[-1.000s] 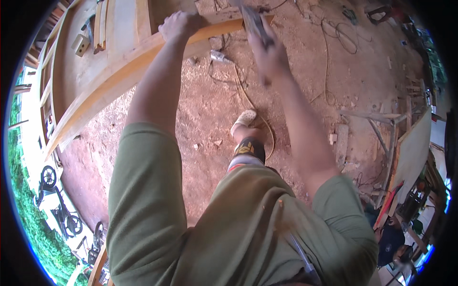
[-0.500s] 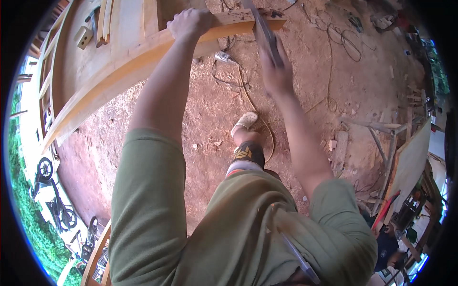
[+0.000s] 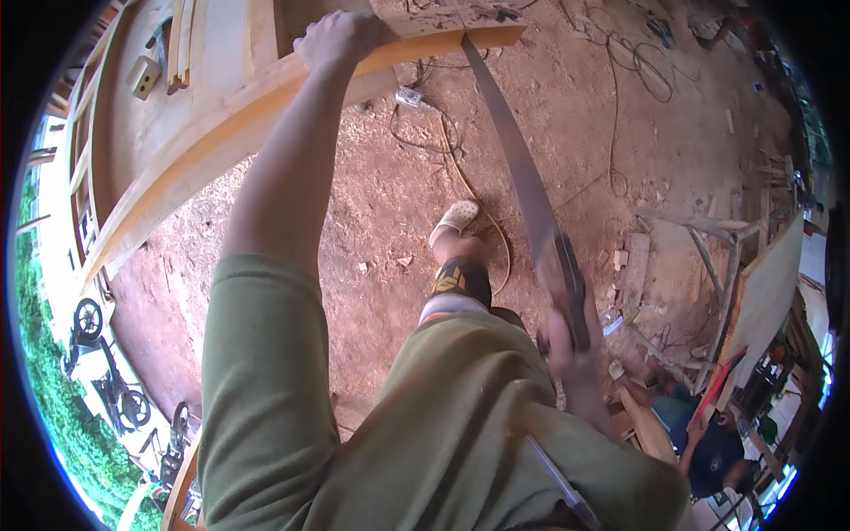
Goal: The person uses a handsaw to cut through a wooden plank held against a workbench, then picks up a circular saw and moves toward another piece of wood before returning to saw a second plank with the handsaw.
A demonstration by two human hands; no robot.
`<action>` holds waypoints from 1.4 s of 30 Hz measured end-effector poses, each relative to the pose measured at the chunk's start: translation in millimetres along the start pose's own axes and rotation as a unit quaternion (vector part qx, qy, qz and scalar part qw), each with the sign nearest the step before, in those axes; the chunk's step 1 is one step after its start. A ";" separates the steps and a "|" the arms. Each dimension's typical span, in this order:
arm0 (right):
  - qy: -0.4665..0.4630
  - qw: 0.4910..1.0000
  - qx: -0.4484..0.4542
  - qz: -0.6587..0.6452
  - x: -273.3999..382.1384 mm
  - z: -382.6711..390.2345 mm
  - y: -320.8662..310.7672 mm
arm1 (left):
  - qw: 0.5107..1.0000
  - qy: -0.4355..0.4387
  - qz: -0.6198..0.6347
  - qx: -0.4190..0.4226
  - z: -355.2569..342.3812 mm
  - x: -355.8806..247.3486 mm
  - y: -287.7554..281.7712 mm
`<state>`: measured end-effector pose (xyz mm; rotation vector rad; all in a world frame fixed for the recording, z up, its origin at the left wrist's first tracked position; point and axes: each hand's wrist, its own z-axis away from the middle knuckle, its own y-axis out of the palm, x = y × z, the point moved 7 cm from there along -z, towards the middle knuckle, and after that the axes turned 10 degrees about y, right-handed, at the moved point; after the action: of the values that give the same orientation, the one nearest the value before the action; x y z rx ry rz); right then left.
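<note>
My left hand (image 3: pixel 338 40) is closed over the top of a long wooden beam (image 3: pixel 204 113) and presses on it near its right end. In my right hand (image 3: pixel 571 350) is the handle of a handsaw, its fingers wrapped round it and slightly blurred. The long grey blade of the handsaw (image 3: pixel 515 146) runs up and to the left from the hand. Its far tip rests in the beam near the right end, at a dark cut line. The beam's end (image 3: pixel 500 34) juts out past the blade.
A hammer (image 3: pixel 161 44) and a pale block with holes (image 3: pixel 142 78) lie at the upper left. On the dirt floor are a power strip (image 3: pixel 410 97) and a yellow cord (image 3: pixel 452 155). Another person (image 3: pixel 708 447) is low at the right, near a leaning board (image 3: pixel 761 301).
My right hand has drawn the handsaw back toward my body, down and to the right, so more of the blade shows. My left hand stays on the beam.
</note>
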<state>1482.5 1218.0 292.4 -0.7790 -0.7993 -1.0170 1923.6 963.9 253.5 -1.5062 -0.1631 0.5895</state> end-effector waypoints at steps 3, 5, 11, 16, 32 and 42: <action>-0.247 0.961 -0.043 0.117 48.6 -157.2 54.9 | 1.000 0.009 -0.009 -0.010 1.5 -3.7 -3.0; -0.187 0.977 -0.024 0.095 111.0 -239.5 72.9 | 0.999 0.034 -0.016 -0.016 -1.7 -25.8 -12.8; -0.208 0.976 -0.026 0.051 106.0 -195.8 72.9 | 0.997 0.028 -0.046 -0.059 -12.2 -2.1 -3.3; -0.089 0.995 -0.015 0.030 -23.4 -15.4 8.2 | 0.998 0.028 -0.049 -0.009 13.6 -5.4 -21.8; -0.165 0.986 -0.007 -0.012 58.4 -158.3 52.3 | 1.000 -0.008 0.006 -0.010 -4.2 -1.9 -6.8; -0.164 0.985 -0.050 0.022 -19.7 -133.4 41.7 | 0.999 -0.010 -0.031 -0.007 4.4 -2.8 -10.0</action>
<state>1542.0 1126.3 203.1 -1.0648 -1.0122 -0.9057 1921.9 967.0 264.2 -1.5045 -0.2288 0.5558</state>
